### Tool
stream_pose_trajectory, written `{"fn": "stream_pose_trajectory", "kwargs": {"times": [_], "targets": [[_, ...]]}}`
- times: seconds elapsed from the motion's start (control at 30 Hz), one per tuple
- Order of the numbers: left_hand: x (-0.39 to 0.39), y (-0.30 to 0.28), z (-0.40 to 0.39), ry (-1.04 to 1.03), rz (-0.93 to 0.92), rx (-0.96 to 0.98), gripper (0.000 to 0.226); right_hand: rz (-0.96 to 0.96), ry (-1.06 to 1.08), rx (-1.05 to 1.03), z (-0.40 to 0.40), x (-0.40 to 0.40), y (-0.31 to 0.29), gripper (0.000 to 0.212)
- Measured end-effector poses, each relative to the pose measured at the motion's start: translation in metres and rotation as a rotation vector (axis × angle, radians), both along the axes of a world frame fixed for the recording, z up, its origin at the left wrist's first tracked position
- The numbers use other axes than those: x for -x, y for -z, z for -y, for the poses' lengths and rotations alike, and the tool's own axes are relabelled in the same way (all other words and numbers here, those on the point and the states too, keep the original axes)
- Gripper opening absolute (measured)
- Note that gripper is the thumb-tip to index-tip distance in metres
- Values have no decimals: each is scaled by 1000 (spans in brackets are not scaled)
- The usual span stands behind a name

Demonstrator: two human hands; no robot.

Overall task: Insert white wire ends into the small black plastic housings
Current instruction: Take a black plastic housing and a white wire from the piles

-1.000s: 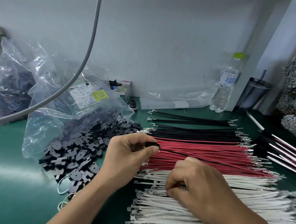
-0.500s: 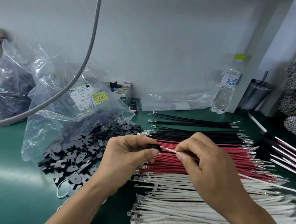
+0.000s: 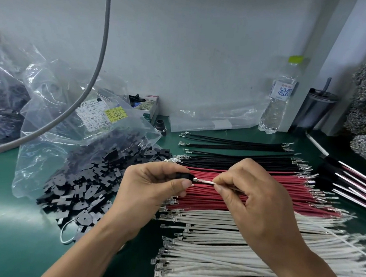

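My left hand [image 3: 153, 192] pinches a small black plastic housing [image 3: 183, 175] between thumb and fingers, above the red wires. My right hand [image 3: 257, 198] pinches a white wire [image 3: 205, 181] near its metal end. That metal terminal sits right at the housing's opening; whether it is inside I cannot tell. The wire's tail runs out under my right hand toward the lower right. A layer of white wires [image 3: 224, 254] lies on the mat below my hands. Loose black housings [image 3: 84, 188] are heaped to the left.
Red wires [image 3: 281, 193] and black wires [image 3: 240, 161] lie in rows on the green mat [image 3: 12, 224]. A clear plastic bag [image 3: 67, 118] spills housings at left. At the back stand a water bottle [image 3: 279, 97] and a dark tumbler [image 3: 316, 110]. A grey cable [image 3: 96, 68] hangs across.
My right hand lifted off the white wire pile with one wire and brought its end up to the housing in my left hand. My left hand stayed almost still.
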State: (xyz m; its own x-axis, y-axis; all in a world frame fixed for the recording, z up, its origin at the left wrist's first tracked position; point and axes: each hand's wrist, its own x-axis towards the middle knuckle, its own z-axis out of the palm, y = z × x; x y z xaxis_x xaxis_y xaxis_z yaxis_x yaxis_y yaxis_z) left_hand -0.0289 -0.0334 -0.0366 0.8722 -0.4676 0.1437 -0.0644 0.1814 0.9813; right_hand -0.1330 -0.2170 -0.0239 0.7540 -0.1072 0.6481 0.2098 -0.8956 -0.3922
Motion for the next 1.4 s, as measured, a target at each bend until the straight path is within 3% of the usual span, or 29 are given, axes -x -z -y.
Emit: {"fn": "stream_pose_trajectory", "kwargs": {"times": [0.4, 0.63, 0.8, 0.97, 1.07, 1.23, 1.4], "targets": [[3, -3, -1, 11, 15, -45, 26, 53, -19, 62, -4, -1, 4, 6], [5, -5, -3, 69, 54, -101, 20, -84, -132, -293, 5, -7, 9, 10], [7, -5, -3, 15, 168, -149, 20, -14, -81, 49, -1, -6, 6, 7], [9, -3, -1, -41, 270, -219, 19, -23, -81, -53, 1, -8, 6, 7], [6, -5, -4, 20, 166, -127, 21, -54, -100, -237, -1, -7, 9, 10], [8, -3, -2, -34, 313, -262, 21, 2, -70, 87, -3, -7, 8, 10], [7, -3, -4, -16, 185, -138, 20, -18, -91, -157, -3, -7, 11, 7]]}}
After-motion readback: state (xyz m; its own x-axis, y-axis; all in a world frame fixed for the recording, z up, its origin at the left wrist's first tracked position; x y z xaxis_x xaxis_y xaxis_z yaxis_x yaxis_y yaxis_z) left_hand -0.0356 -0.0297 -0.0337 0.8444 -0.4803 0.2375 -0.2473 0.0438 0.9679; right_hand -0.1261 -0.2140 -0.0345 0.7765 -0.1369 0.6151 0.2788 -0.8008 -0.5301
